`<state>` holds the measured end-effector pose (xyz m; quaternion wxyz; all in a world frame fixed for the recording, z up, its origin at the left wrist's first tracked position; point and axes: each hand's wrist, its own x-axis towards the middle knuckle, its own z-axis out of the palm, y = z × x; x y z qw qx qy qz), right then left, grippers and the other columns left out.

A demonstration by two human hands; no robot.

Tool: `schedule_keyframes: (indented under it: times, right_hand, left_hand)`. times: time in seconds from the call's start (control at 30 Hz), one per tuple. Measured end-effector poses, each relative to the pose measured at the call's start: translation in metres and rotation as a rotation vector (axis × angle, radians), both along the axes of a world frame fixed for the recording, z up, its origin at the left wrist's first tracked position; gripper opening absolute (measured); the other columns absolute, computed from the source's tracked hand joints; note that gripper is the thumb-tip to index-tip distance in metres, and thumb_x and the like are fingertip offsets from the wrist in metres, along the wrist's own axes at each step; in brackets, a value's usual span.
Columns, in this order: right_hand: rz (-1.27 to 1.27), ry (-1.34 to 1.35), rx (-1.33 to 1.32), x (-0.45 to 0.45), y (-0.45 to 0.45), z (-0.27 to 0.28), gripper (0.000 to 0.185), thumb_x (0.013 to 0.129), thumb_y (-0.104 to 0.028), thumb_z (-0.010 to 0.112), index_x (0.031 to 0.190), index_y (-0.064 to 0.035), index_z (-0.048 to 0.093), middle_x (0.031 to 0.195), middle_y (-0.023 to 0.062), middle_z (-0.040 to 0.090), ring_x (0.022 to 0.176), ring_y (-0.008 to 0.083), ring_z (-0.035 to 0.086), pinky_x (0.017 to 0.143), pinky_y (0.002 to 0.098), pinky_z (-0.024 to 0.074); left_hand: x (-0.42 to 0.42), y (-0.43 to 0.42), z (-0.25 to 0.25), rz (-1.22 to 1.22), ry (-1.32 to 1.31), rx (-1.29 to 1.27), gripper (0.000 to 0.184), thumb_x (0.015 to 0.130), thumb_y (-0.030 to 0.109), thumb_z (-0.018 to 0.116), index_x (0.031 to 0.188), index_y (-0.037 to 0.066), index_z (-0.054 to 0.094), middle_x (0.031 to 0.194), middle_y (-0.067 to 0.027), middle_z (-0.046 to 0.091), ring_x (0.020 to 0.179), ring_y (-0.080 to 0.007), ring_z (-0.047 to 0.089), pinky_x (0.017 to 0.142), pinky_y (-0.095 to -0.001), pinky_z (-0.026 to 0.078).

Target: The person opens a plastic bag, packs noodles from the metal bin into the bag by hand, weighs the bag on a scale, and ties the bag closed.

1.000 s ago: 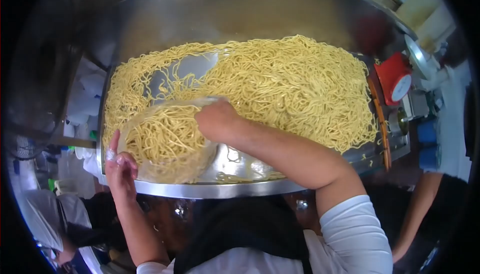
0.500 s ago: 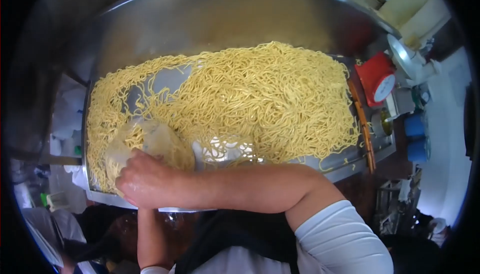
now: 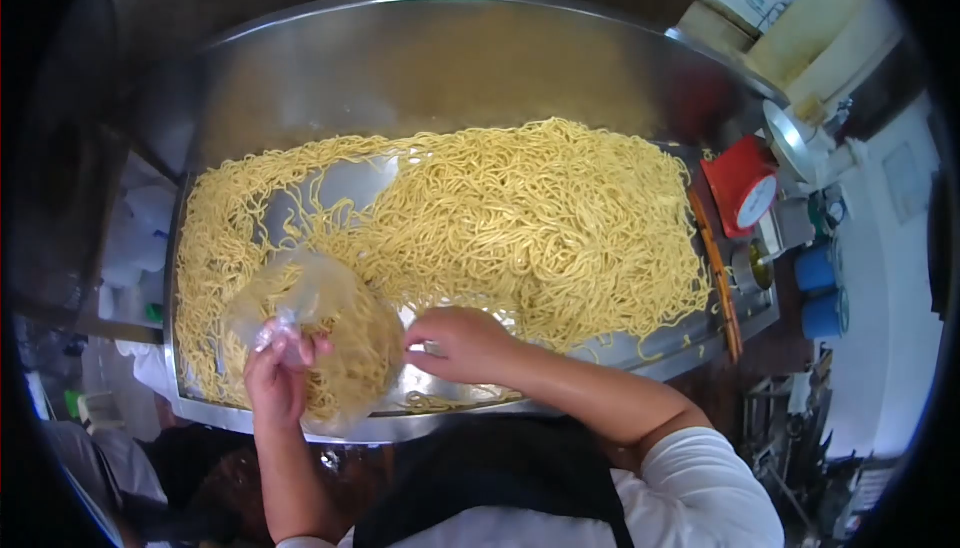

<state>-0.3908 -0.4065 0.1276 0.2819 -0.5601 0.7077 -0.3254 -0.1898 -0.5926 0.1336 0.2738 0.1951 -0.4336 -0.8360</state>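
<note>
A clear plastic bag [image 3: 363, 353] filled with yellow noodles sits at the front left of the metal worktop [image 3: 360, 183]. My left hand [image 3: 272, 380] is closed around the bag's gathered neck. Just right of the bag is my right hand [image 3: 465, 346], its thumb and fingers curled together in a pinch near the bag's side. Whatever those fingertips hold, if anything, is too small to make out. Behind both hands spreads a large heap of loose yellow noodles [image 3: 540, 228], thickest at the centre and right.
Long wooden sticks [image 3: 714, 273] lie along the right edge, beside a red dial scale [image 3: 738, 184] with a metal pan [image 3: 790, 143]. A small metal bowl [image 3: 748, 268] stands near them. Blue containers [image 3: 824, 315] are farther right. Plastic bags [image 3: 130, 223] hang at the left.
My right hand has moved off the bag's neck to the right, beside the bag. My left hand now shows at the neck, holding it. The view has tilted slightly.
</note>
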Motion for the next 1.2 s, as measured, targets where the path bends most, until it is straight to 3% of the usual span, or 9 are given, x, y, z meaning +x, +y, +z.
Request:
schedule_keyframes:
  times: [0.13, 0.23, 0.37, 0.4, 0.5, 0.73, 0.87, 1.03, 1.2]
  right_hand:
    - [-0.118, 0.004, 0.135, -0.009, 0.046, -0.016, 0.022, 0.084, -0.032, 0.065, 0.093, -0.0119, 0.066, 0.086, 0.0078, 0.066, 0.081, 0.0295, 0.064, 0.069, 0.0424, 0.0501]
    - [-0.190, -0.037, 0.206, -0.017, 0.085, -0.025, 0.023, 0.085, -0.032, 0.064, 0.092, -0.0103, 0.066, 0.084, 0.0085, 0.068, 0.078, 0.0286, 0.065, 0.067, 0.0407, 0.0506]
    - [-0.303, -0.136, 0.234, -0.027, 0.128, -0.040, 0.023, 0.085, -0.031, 0.064, 0.092, -0.0093, 0.067, 0.084, 0.0095, 0.068, 0.078, 0.0286, 0.065, 0.068, 0.0396, 0.0512]
    - [-0.295, -0.132, 0.238, -0.032, 0.135, -0.041, 0.023, 0.085, -0.031, 0.064, 0.093, -0.0092, 0.066, 0.085, 0.0096, 0.068, 0.078, 0.0286, 0.065, 0.068, 0.0395, 0.0512]
    - [-0.275, -0.124, 0.226, -0.051, 0.158, -0.046, 0.023, 0.086, -0.030, 0.064, 0.095, -0.0090, 0.066, 0.087, 0.0097, 0.068, 0.080, 0.0287, 0.065, 0.068, 0.0394, 0.0514]
    - [-0.322, -0.211, 0.086, -0.114, 0.229, -0.061, 0.025, 0.086, -0.031, 0.064, 0.098, -0.0092, 0.066, 0.089, 0.0095, 0.069, 0.082, 0.0276, 0.067, 0.070, 0.0390, 0.0519]
    - [-0.373, -0.264, 0.106, -0.147, 0.287, -0.053, 0.024, 0.087, -0.030, 0.064, 0.098, -0.0087, 0.066, 0.089, 0.0093, 0.070, 0.082, 0.0256, 0.068, 0.070, 0.0366, 0.0523]
    - [-0.467, -0.351, 0.113, -0.170, 0.337, -0.046, 0.025, 0.086, -0.030, 0.065, 0.098, -0.0078, 0.067, 0.088, 0.0077, 0.070, 0.080, 0.0209, 0.067, 0.071, 0.0334, 0.0521]
    - [-0.507, -0.552, -0.005, -0.161, 0.345, -0.050, 0.028, 0.089, -0.030, 0.066, 0.100, -0.0047, 0.067, 0.091, 0.0067, 0.069, 0.083, 0.0155, 0.065, 0.073, 0.0304, 0.0513]
  left_hand:
    - [0.003, 0.000, 0.022, -0.029, -0.444, -0.328, 0.030, 0.079, 0.000, 0.060, 0.107, 0.005, 0.051, 0.069, -0.0009, 0.051, 0.068, -0.0121, 0.054, 0.070, -0.0287, 0.048]
    - [0.006, -0.007, 0.028, -0.018, -0.545, -0.335, 0.037, 0.075, -0.009, 0.055, 0.109, 0.006, 0.049, 0.074, -0.0003, 0.052, 0.071, -0.0072, 0.053, 0.064, -0.0233, 0.045]
    - [0.013, -0.023, 0.001, 0.053, -0.712, -0.944, 0.023, 0.076, -0.004, 0.058, 0.099, 0.001, 0.055, 0.083, -0.0019, 0.060, 0.063, -0.0163, 0.055, 0.058, -0.0325, 0.046]
    - [0.016, -0.027, -0.006, 0.079, -0.744, -1.130, 0.016, 0.078, 0.004, 0.063, 0.093, 0.000, 0.059, 0.075, -0.0033, 0.061, 0.058, -0.0219, 0.056, 0.057, -0.0368, 0.045]
    - [0.024, -0.040, -0.001, -0.066, -1.182, -0.983, 0.014, 0.083, 0.013, 0.063, 0.085, 0.001, 0.058, 0.065, -0.0041, 0.058, 0.057, -0.0180, 0.056, 0.053, -0.0337, 0.044]
    - [-0.027, 0.005, 0.013, 0.374, -0.666, -0.247, 0.023, 0.091, 0.024, 0.059, 0.073, 0.012, 0.051, 0.057, 0.0028, 0.041, 0.044, -0.0095, 0.038, 0.043, -0.0258, 0.037]
    - [-0.031, 0.001, -0.012, 0.529, -0.544, -0.127, 0.023, 0.092, 0.026, 0.058, 0.075, 0.014, 0.050, 0.058, 0.0043, 0.041, 0.047, -0.0087, 0.035, 0.050, -0.0278, 0.038]
    - [-0.061, 0.020, 0.045, 0.640, -0.423, -0.070, 0.029, 0.093, 0.029, 0.057, 0.069, 0.018, 0.044, 0.048, 0.0081, 0.029, 0.036, -0.0056, 0.024, 0.037, -0.0225, 0.027]
    - [-0.040, 0.027, 0.098, 0.384, -0.124, -0.113, 0.022, 0.100, 0.026, 0.046, 0.091, 0.009, 0.058, 0.049, 0.0062, 0.033, 0.033, -0.0040, 0.023, 0.029, -0.0216, 0.020]
